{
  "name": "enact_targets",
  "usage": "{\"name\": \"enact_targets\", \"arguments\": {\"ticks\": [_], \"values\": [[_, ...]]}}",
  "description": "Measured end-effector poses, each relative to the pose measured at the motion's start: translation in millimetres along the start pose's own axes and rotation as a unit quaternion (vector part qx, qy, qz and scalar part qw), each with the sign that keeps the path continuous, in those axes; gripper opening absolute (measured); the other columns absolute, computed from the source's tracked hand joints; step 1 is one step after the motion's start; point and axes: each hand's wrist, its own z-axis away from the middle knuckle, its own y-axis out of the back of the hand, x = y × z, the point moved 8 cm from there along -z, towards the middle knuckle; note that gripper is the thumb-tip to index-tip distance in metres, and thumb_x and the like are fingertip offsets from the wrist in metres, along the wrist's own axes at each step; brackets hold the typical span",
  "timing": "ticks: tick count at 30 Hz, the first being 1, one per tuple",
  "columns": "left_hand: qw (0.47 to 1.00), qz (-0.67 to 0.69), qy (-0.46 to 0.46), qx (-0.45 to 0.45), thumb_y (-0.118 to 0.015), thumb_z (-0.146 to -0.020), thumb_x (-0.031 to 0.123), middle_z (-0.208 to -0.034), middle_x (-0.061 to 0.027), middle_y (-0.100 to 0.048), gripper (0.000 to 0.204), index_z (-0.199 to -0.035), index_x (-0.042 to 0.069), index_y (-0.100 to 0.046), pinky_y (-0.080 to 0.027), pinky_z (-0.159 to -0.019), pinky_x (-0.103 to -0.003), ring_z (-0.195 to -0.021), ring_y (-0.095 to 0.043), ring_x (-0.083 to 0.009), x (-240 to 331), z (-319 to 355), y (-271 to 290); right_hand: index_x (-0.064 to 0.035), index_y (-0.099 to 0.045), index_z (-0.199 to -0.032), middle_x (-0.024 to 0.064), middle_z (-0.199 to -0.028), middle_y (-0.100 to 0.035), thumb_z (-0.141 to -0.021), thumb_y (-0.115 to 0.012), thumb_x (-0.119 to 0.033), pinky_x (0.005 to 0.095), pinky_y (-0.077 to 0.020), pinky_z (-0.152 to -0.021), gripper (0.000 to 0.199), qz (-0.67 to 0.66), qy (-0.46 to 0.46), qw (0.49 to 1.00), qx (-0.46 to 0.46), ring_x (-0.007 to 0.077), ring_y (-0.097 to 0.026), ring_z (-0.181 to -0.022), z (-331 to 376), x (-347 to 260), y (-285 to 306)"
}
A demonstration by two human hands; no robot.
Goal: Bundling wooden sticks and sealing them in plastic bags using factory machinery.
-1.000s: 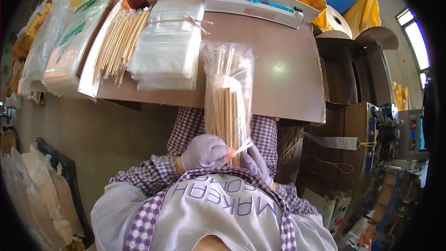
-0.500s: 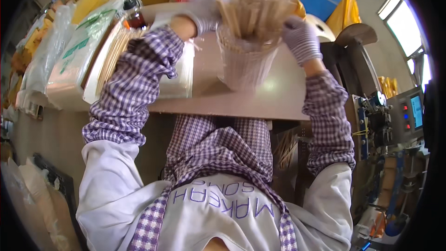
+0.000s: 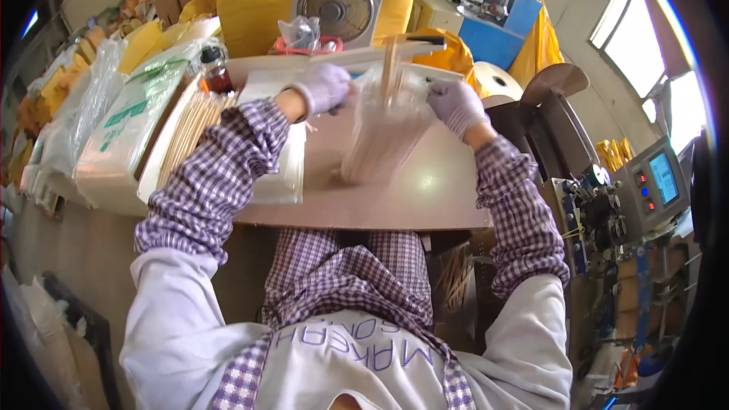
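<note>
A clear plastic bag (image 3: 387,133), packed with thin pale wooden sticks, leans slightly on the table in front of me, blurred by motion. A narrow bunch of sticks (image 3: 392,76) rises out of its top. My left hand (image 3: 323,91), in a pale purple glove, is closed at the left of the bag's upper edge. On the other side my right hand (image 3: 457,106), gloved alike, pinches the upper right corner of the plastic. The thin film between the fingers is hard to make out.
Left of the bag lie flat plastic bags (image 3: 277,159) and a box of wooden sticks (image 3: 190,137). A dark bottle (image 3: 216,72) stands behind them. At the back are a fan (image 3: 336,4) and a red basket (image 3: 307,47). A machine with a screen (image 3: 651,186) stands right.
The sticks have sunk deeper into the bag, with fewer showing above it. Both hands have come lower, and my head view has tipped up to show the fan.
</note>
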Motion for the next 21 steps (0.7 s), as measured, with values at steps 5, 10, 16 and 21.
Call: {"name": "enact_targets", "arguments": {"ticks": [5, 10, 16, 21], "values": [[0.963, 0.258, 0.061, -0.044, -0.056, -0.074, 0.019, -0.063, -0.0090, -0.060, 0.018, -0.074, 0.003, -0.064, -0.042, -0.044, -0.032, -0.049, -0.054, -0.0135, -1.7, -48.8, 81.4, -0.0068, -0.067, -0.080, 0.0060, -0.068, -0.063, -0.079, -0.057, -0.017, 0.0244, -0.0459, -0.058, 0.014, -0.127, -0.043, 0.987, 0.090, 0.0083, -0.055, -0.060, -20.1, -27.5, 78.9], [0.942, -0.331, -0.060, 0.021, -0.049, -0.080, 0.016, -0.071, -0.0112, -0.062, 0.019, -0.079, 0.005, -0.064, -0.048, -0.059, -0.035, -0.067, -0.061, -0.0245, 59.7, -61.9, 89.0, -0.0061, -0.066, -0.084, 0.0053, -0.069, -0.063, -0.078, -0.059, -0.019, 0.0231, -0.0457, -0.058, 0.016, -0.308, 0.006, 0.943, 0.125, 0.0068, -0.053, -0.057, -30.5, -38.7, 114.3], [0.917, -0.379, -0.110, -0.056, -0.047, -0.084, 0.019, -0.060, -0.0134, -0.054, 0.019, -0.079, 0.005, -0.060, -0.043, -0.054, -0.035, -0.058, -0.056, -0.0239, -6.0, -26.2, -18.1, -0.0037, -0.064, -0.078, 0.0046, -0.069, -0.061, -0.075, -0.056, -0.008, 0.0230, -0.0464, -0.061, 0.009, -0.121, 0.000, 0.991, 0.058, 0.0106, -0.057, -0.062, 12.8, -13.0, 33.0], [0.931, -0.076, -0.053, 0.352, -0.054, -0.075, 0.017, -0.060, -0.0090, -0.055, 0.011, -0.068, 0.009, -0.057, -0.045, -0.053, -0.037, -0.060, -0.057, -0.0276, 63.9, 7.7, 103.1, 0.0007, -0.062, -0.082, 0.0057, -0.070, -0.062, -0.078, -0.052, 0.000, 0.0194, -0.0433, -0.053, 0.011, -0.251, 0.035, 0.953, 0.166, 0.0059, -0.051, -0.056, 2.4, -45.3, 113.2]]}}
